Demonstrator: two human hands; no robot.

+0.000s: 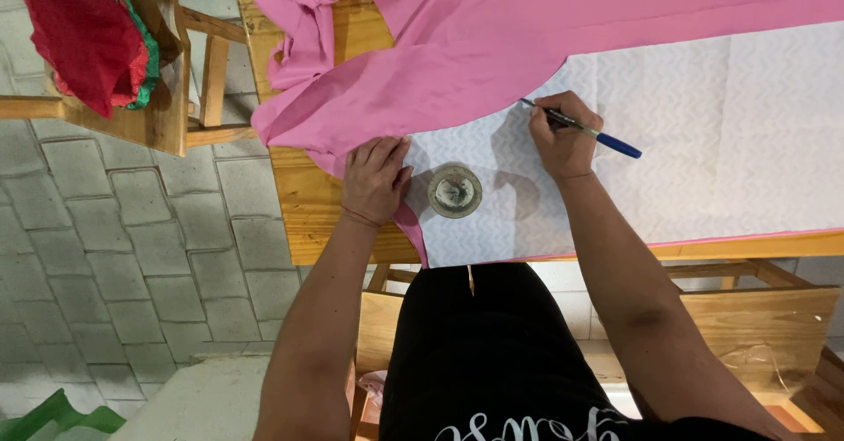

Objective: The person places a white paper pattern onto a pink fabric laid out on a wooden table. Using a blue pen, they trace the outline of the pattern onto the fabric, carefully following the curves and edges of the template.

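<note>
Marking along the edge where the pink fabric (492,45) meets the white patterned sheet (703,142), judging by the pen tip sitting right at that boundary. Right hand (563,138) has its grip closed on a blue pen (585,129), tip pointing far-left, cap end out to the right. Left hand (376,177) lies flat, palm down, fingers together, holding nothing, pressing the pink fabric's near-left edge onto the wooden counter (325,221). Round metal dish-like weight (454,191) sits on the white sheet between the two hands, just right of the left hand, apart from both. Progress, as a judgement: layout looks done, fabric spread over the counter, white sheet laid on top and weighted. Marking looks early; I can't make out any drawn line on the pink, and the long edge running far-right shows no visible marks. Loose pink fabric bunched at the far-left end of the counter, not flattened. No packages, labels or signs on the counter. Only lettering in view is white script on the person's black shirt (492,362), near bottom centre, partly cut off. Off to the far left, a wooden chair (167,98) carries a red cloth pile (83,32) with a bit of green under it. Grey paved floor (132,256) left of the counter.
</note>
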